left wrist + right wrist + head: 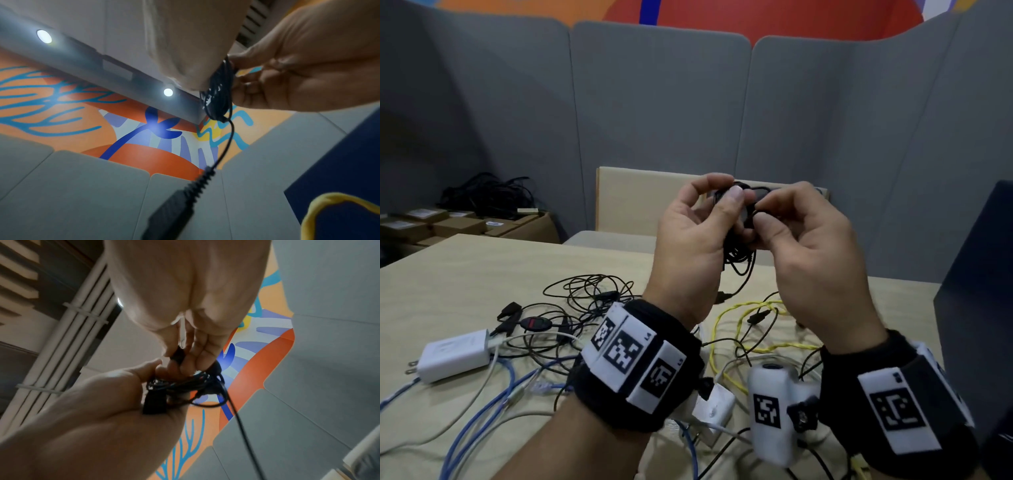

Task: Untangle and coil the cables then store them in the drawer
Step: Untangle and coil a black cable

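Note:
Both hands are raised above the table (465,274) and hold a thin black cable (738,255) gathered into a small coil. My left hand (726,198) pinches the coil's top between thumb and fingers. My right hand (763,219) pinches a strand at the coil's right side. One end of the cable hangs below the hands, and its plug (720,296) dangles just above the table. The left wrist view shows the coil (218,94) and the hanging plug (174,211). In the right wrist view the coil (185,386) sits between both hands.
A tangle lies on the table under my wrists: thin black cables (585,294), a yellow cable (729,315), blue cables (479,411) and a white charger (453,356). A dark cabinet (979,308) stands at the right. A chair (640,202) and cardboard boxes (448,222) are behind.

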Available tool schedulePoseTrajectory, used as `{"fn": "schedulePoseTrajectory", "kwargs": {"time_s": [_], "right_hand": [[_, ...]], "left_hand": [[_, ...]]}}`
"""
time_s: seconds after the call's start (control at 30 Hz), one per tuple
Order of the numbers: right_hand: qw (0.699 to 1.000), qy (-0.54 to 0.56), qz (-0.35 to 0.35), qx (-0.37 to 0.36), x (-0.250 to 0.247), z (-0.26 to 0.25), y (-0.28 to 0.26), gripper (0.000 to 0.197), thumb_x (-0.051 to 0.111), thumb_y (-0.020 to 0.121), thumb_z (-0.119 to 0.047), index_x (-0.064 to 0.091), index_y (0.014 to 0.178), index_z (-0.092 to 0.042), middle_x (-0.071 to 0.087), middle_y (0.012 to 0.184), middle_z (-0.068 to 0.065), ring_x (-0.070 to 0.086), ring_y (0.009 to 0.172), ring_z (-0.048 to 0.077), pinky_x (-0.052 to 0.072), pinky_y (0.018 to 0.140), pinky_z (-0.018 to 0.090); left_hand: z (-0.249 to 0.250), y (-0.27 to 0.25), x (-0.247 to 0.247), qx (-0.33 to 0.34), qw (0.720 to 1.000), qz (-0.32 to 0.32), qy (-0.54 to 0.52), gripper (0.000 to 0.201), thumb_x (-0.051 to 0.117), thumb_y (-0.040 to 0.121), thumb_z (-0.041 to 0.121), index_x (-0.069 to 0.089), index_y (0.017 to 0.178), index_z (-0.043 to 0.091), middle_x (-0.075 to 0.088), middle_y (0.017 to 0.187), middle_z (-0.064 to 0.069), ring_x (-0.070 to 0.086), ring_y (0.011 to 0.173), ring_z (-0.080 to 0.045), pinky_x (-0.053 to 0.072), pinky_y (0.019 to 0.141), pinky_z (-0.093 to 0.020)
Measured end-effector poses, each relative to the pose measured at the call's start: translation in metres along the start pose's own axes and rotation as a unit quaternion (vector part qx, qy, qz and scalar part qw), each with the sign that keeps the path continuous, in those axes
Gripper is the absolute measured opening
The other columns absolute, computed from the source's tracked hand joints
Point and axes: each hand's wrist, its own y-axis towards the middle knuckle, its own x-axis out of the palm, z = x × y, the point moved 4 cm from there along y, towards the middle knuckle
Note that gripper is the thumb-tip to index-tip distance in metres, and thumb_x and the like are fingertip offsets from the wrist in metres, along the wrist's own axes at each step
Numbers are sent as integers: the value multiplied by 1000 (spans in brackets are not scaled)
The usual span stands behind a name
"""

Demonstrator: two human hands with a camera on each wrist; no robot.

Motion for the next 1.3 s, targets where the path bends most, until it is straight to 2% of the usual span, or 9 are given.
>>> {"fn": "schedulePoseTrajectory", "kwargs": {"time_s": [0.1,0.2,0.3,0.4,0.6,0.77,0.97,1.17,1.3], "right_hand": [[998,-4,-61,-23,4,-7,-2,8,58,90,0,59,86,-6,67,75,-8,66,68,11,54,68,21],[990,-57,-114,-60,8,-15,-5,6,59,87,-2,61,86,-8,66,78,1,65,72,15,54,69,26],[984,-81,-137,-76,8,-22,-6,3,59,86,-7,62,88,-8,66,83,3,63,75,21,52,69,39],[988,-39,-132,-65,7,-27,-6,9,57,87,-7,61,87,-15,66,81,-8,62,71,17,53,67,35],[993,82,75,-28,-27,-30,5,11,50,94,-11,51,85,-17,52,63,-6,44,43,14,36,38,25],[965,167,199,44,-64,-15,12,17,45,102,-9,48,86,-16,48,75,2,44,46,10,34,40,19],[961,33,249,116,-71,30,12,20,44,102,-9,50,88,-22,49,71,-2,48,45,7,43,43,27],[975,-57,75,202,-48,62,4,20,52,100,-20,61,83,-22,53,55,1,52,50,16,47,58,37],[953,153,-55,255,-8,55,-6,10,62,87,-3,58,85,-13,65,71,-2,57,66,17,50,63,32]], "left_hand": [[0,-2,-3,46,994,65,69,5,53,97,7,55,94,10,65,73,-7,46,42,-7,41,40,-19],[5,-2,-7,60,987,98,116,7,56,96,8,58,88,9,66,65,-3,55,47,-12,44,41,-21],[8,0,-10,75,981,83,158,7,58,94,8,60,87,8,63,66,-6,56,55,-17,49,49,-29],[6,-2,-6,64,983,42,170,10,60,94,8,61,85,11,63,69,-11,57,55,-18,47,48,-30],[-11,-7,7,30,978,-58,196,17,57,94,9,61,78,13,61,58,4,42,39,1,31,39,-11],[-33,-17,13,-34,973,-103,205,17,59,93,8,62,77,13,62,65,-4,42,41,-1,31,39,-11],[-26,-14,13,-84,985,-119,87,12,63,81,18,59,84,7,58,63,-6,29,37,-3,23,34,-13],[-18,3,-3,-118,988,-12,-94,16,58,79,22,50,86,9,50,63,0,29,40,1,24,32,-9],[-16,5,-6,-123,982,3,-145,13,56,83,20,49,89,10,46,64,1,31,40,0,25,33,-8]]}}
